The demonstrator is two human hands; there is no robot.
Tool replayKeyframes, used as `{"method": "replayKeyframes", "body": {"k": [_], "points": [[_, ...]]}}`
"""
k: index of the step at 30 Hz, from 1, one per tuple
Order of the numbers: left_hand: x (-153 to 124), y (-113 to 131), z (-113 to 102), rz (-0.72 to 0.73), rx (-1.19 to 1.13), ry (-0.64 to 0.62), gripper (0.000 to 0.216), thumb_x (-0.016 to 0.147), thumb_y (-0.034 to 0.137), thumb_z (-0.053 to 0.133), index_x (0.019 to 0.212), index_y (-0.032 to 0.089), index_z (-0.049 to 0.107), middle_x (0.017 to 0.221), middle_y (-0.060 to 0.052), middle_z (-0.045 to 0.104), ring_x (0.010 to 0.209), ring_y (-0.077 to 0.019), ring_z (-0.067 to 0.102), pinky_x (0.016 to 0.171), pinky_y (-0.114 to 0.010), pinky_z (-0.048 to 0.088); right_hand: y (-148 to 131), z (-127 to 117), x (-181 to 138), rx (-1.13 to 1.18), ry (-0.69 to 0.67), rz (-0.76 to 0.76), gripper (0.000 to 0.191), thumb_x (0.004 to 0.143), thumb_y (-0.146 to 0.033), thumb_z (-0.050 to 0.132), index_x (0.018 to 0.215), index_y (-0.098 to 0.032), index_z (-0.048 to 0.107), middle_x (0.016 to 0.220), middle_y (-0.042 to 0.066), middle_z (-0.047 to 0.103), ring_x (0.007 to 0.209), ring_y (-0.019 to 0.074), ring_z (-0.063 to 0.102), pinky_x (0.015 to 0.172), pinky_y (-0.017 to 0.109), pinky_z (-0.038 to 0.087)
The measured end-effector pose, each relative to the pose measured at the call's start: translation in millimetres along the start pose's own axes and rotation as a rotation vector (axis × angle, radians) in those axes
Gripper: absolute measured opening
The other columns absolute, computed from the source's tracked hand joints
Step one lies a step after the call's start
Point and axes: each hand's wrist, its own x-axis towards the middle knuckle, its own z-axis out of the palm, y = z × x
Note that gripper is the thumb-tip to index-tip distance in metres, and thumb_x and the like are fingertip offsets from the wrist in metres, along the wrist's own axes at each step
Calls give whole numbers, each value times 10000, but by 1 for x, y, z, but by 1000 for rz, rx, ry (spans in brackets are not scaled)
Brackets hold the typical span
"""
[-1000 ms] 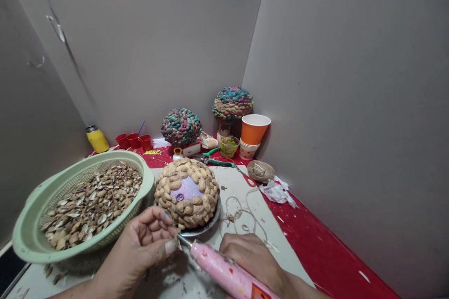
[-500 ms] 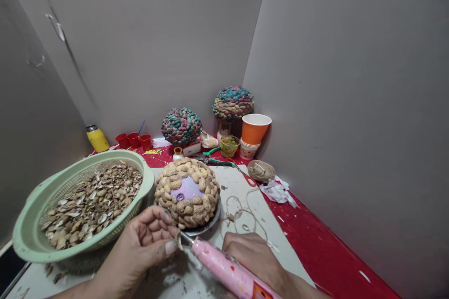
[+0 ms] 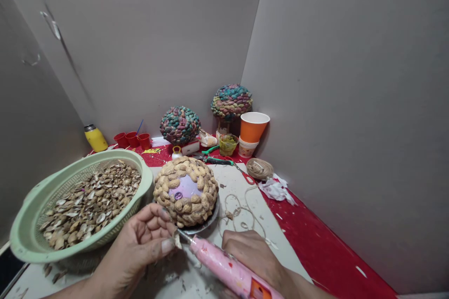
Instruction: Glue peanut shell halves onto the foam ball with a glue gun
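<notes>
Between the thumb and fingers of my left hand (image 3: 145, 238) is a small piece of peanut shell (image 3: 177, 240), pinched near the board. My right hand (image 3: 250, 254) grips a pink hot glue gun (image 3: 222, 261), whose metal nozzle points left and meets the shell. Just beyond my hands, a lilac ball (image 3: 187, 186) covered with peanut shells (image 3: 203, 201) rests on a silvery dish (image 3: 212, 217); a patch on its top shows bare lilac. To the left stands a green colander (image 3: 24, 236) holding many loose shells (image 3: 91, 201).
Behind are two painted shell balls (image 3: 180, 125), red cups (image 3: 132, 139), a yellow bottle (image 3: 96, 138), pliers (image 3: 219, 161) and an orange paper cup (image 3: 253, 128). Twine (image 3: 259, 168) and crumpled tissue (image 3: 277, 189) lie right. Grey panels (image 3: 157, 46) enclose the table.
The whole view has shifted slightly. My left hand has tilted a little, so more of the shell piece shows at the nozzle; the glue gun stays nearly in place.
</notes>
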Motion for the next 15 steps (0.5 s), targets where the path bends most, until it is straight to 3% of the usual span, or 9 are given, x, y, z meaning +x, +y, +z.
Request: {"method": "replayKeyframes", "body": {"k": [15], "points": [[3, -1, -4, 60, 35, 15, 397, 673, 257, 876, 928, 201, 576, 797, 17, 645, 730, -91, 573, 680, -186, 472, 1, -1, -1, -62, -23, -32, 461, 1061, -375, 292, 632, -207, 306, 519, -46, 345, 436, 113, 310, 428, 280, 211]]}}
